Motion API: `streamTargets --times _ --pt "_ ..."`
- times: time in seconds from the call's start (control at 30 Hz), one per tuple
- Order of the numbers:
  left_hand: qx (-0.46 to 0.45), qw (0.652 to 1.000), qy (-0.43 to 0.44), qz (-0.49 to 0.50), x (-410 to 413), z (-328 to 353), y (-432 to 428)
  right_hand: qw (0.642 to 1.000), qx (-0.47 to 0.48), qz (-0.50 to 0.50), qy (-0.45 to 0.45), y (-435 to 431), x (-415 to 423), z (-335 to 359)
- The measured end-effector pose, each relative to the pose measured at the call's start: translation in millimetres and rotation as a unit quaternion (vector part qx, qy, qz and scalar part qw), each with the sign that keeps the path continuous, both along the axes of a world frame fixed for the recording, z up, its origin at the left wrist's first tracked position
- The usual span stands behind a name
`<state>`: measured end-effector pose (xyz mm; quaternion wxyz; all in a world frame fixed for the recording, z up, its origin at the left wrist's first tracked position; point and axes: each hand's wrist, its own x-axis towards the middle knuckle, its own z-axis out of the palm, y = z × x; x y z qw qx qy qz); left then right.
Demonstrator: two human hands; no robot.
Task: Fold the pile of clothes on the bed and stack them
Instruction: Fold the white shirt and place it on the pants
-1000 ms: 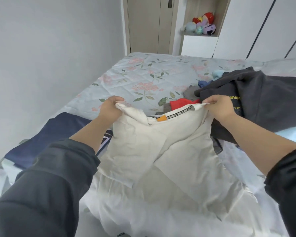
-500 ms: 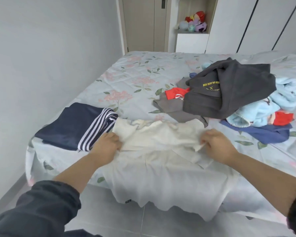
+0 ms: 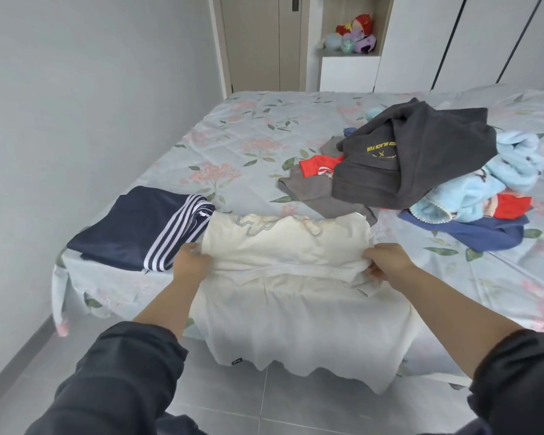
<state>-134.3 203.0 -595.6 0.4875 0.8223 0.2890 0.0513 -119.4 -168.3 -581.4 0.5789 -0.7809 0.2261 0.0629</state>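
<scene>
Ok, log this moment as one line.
step: folding cream fabric T-shirt | left hand: grip on its left side | right hand: grip on its right side | hem: hangs over floral bed edge

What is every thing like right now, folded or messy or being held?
cream shirt: half folded, hem hanging off bed, held.
left hand: grips shirt's left side.
right hand: grips shirt's right side.
navy striped garment: folded, lying flat.
pile of clothes: unfolded, heaped.

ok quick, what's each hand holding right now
left hand: grips the left edge of the cream shirt
right hand: grips the right edge of the cream shirt
</scene>
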Motion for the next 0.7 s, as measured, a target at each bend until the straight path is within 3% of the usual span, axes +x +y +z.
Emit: streamTargets --times 0.1,0.17,0.23,0.3,0.37,0.43,0.53,0.7 --pt "0.033 0.999 -0.002 -0.023 0 0 15 1.000 -0.020 0.000 0.009 -11 3 11" --pt "0.102 0.985 0.098 -0.100 2 5 14 0.985 -0.097 0.102 0.100 -18 -3 15" --pt "0.249 0.934 0.206 -0.155 5 10 5 0.946 -0.182 0.202 0.176 -24 -5 15" --pt "0.423 0.883 0.146 -0.143 8 11 -11 0.936 -0.243 0.204 0.152 -26 3 16" --pt "0.503 0.847 -0.003 -0.169 15 11 -37 0.942 -0.281 0.160 0.086 -26 16 18" --pt "0.498 0.831 -0.059 -0.242 26 3 -66 0.945 -0.302 0.118 0.027 -24 29 16" --pt "0.443 0.839 -0.015 -0.317 37 -25 -91 0.953 -0.286 0.097 0.014 -22 48 6" --pt "0.419 0.850 -0.006 -0.318 40 -59 -87 0.993 -0.102 0.009 0.060 -19 80 5"
